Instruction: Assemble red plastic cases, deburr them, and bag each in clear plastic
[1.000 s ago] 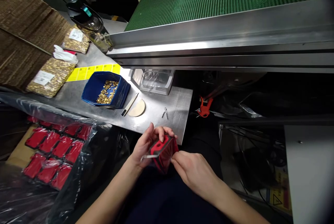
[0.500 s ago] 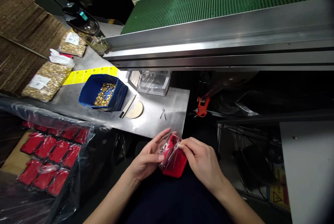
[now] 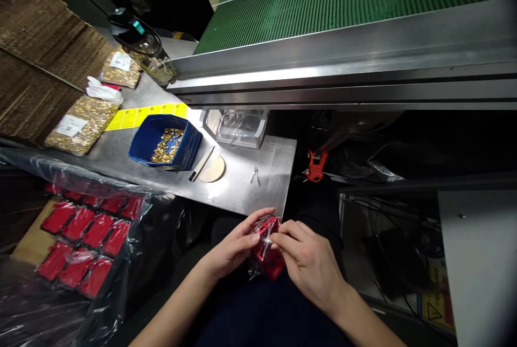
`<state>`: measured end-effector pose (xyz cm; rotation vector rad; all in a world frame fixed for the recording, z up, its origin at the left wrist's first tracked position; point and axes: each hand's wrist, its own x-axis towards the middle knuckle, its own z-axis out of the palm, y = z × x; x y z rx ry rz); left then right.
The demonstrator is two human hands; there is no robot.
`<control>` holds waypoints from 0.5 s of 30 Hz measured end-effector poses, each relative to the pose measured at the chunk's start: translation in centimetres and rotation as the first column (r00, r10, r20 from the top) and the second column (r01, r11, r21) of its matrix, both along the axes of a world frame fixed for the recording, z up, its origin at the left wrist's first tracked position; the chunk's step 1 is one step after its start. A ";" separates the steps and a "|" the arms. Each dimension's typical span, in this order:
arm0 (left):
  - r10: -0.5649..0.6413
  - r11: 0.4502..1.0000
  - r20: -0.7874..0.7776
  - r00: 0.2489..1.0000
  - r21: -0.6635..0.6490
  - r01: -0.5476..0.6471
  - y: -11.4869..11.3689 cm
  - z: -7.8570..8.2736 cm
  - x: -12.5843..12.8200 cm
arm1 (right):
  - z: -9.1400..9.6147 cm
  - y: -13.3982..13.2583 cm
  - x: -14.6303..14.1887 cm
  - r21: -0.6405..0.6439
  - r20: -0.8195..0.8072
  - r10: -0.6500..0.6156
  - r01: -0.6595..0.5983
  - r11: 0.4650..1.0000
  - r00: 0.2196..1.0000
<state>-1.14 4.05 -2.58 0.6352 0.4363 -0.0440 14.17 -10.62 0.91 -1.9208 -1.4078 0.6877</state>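
My left hand (image 3: 234, 244) and my right hand (image 3: 305, 258) both grip a small red part in a clear plastic bag (image 3: 265, 252), held just below the front edge of the metal worktable (image 3: 242, 191). The left fingers curl over the bag's top left side. The right fingertips pinch the plastic at the top of the red part. Much of the part is hidden behind my fingers.
A blue bin of small gold pieces (image 3: 165, 142) stands on the worktable, with a wooden half-disc (image 3: 213, 170), a thin tool (image 3: 201, 164), small tweezers (image 3: 255, 175) and a clear tray (image 3: 238, 127). Bagged red parts (image 3: 81, 234) fill a box at left. A green conveyor (image 3: 343, 2) runs above.
The red part has turned in my hands and sunk a little lower. My right fingers have moved over its top and now pinch the plastic there.
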 end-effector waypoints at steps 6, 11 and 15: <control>-0.135 0.978 -0.002 0.991 0.162 0.134 0.2 1.1 -0.1 | 0.0 0.2 -1.6 -0.018 -0.329 -0.209 0.216 0.976 0.921; -0.193 0.934 -0.049 0.980 0.297 0.198 -1.1 2.4 -0.6 | 0.3 0.7 -1.4 -0.213 -0.505 -0.374 0.307 0.927 0.778; -0.157 0.906 -0.112 0.981 0.379 0.188 -1.9 2.8 -0.8 | 0.3 1.1 -1.4 -0.263 -0.399 -0.384 0.297 0.918 0.832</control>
